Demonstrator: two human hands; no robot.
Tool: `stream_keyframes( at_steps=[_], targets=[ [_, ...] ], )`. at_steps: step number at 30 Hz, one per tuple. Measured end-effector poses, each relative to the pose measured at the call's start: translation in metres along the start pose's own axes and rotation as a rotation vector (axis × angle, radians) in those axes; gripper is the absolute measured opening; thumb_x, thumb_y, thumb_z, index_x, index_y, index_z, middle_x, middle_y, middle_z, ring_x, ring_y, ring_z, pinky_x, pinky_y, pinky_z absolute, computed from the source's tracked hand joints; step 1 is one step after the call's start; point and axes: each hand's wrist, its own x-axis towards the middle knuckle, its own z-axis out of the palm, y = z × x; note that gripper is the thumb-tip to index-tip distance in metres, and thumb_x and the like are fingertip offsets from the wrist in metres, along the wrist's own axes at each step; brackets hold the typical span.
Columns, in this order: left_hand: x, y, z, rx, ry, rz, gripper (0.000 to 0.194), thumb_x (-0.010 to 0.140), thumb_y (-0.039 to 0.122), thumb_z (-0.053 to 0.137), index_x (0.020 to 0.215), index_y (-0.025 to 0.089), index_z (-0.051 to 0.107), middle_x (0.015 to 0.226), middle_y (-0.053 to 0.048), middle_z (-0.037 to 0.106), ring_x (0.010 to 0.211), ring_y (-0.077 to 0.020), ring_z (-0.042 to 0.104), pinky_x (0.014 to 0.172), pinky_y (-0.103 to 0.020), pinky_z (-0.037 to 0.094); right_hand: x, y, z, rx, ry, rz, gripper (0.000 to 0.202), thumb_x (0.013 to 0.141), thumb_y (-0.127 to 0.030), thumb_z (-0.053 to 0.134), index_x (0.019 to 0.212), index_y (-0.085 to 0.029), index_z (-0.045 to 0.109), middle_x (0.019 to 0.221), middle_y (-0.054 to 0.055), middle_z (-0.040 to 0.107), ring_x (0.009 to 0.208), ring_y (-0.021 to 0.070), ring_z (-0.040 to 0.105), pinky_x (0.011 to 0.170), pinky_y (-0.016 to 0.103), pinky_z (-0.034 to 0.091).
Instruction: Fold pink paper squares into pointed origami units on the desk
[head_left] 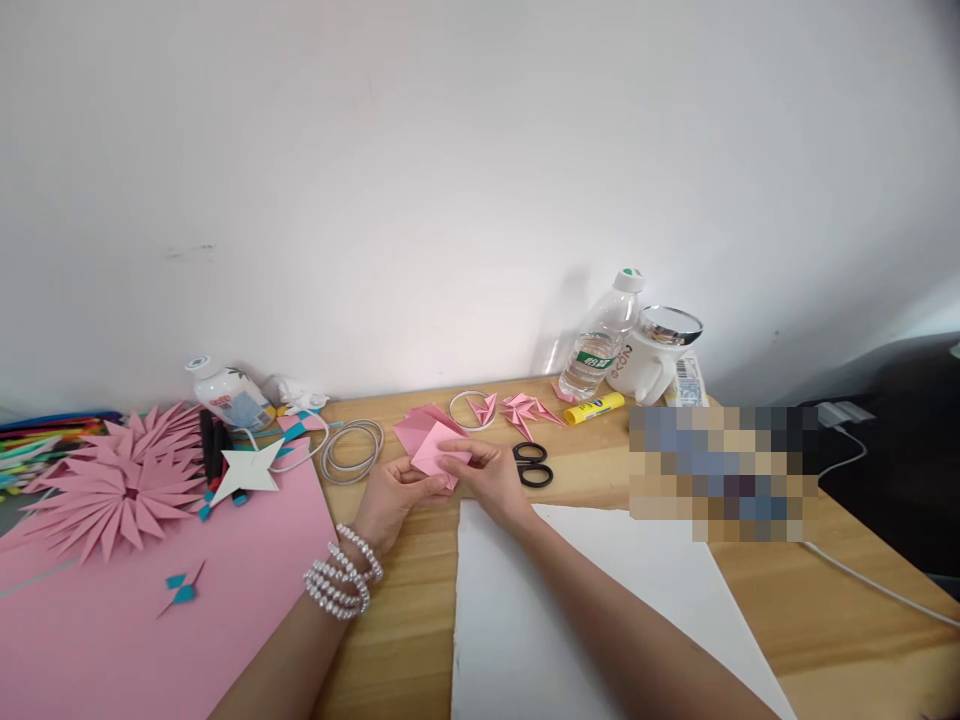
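Between both hands, above the wooden table, is a folded piece of pink origami paper (pixel 435 447). My left hand (pixel 397 495), with pearl bracelets (pixel 343 575) at the wrist, pinches its lower left edge. My right hand (pixel 491 478) grips the paper's right side, thumb and fingers closed on it. Just behind the held piece lies more pink paper (pixel 409 430), partly covered by it. Black-handled scissors (pixel 533 465) rest right of my right hand, their blades hidden. Small folded pink paper pieces (pixel 525 410) lie beyond, one of them inside a ring (pixel 452 405).
At left, pink paper fans (pixel 124 490), a white paper star (pixel 246 470) and a coiled cable (pixel 352 450) lie about a pink sheet (pixel 225 620). A white board (pixel 540 620) sits under my right forearm. Behind stand a water bottle (pixel 600 345), a mug (pixel 649 360) and a yellow glue stick (pixel 594 408).
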Motion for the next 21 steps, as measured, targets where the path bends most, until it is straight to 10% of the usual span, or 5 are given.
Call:
stream_keyframes(
  at_steps=[21],
  targets=[
    [0.001, 0.001, -0.005, 0.073, -0.008, 0.044, 0.026, 0.05, 0.029, 0.076, 0.061, 0.012, 0.059, 0.063, -0.005, 0.068, 0.064, -0.0207, 0.065, 0.067, -0.037, 0.053, 0.002, 0.009, -0.002, -0.037, -0.082, -0.034, 0.023, 0.062, -0.027, 0.063, 0.082, -0.014, 0.066, 0.058, -0.001, 0.054, 0.045, 0.0061, 0.036, 0.043, 0.02, 0.03]
  ],
)
